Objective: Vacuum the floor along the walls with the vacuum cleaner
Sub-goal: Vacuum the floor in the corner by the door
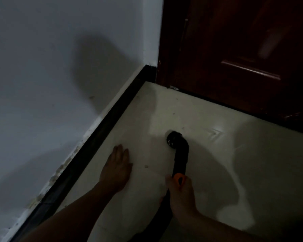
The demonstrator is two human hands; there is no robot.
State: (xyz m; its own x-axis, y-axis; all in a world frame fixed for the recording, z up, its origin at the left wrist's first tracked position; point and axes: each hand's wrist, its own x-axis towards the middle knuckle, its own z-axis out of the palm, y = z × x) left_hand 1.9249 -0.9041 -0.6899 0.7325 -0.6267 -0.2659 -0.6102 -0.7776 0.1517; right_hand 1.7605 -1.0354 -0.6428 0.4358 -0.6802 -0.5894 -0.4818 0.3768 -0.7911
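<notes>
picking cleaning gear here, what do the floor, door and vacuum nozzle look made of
floor: pale glossy tile, probably ceramic; it mirrors light. door: dark reddish wood, likely varnished, judging by its sheen. vacuum nozzle: black plastic, seemingly matte; it shows little glare.

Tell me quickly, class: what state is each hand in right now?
Left hand: open, fingers straight, palm down at the floor.
Right hand: closed, gripping the vacuum tube by its orange part.

Your left hand (116,169) and right hand (181,191) are bare. Both forearms (77,212) run bare to the bottom of your view.
</notes>
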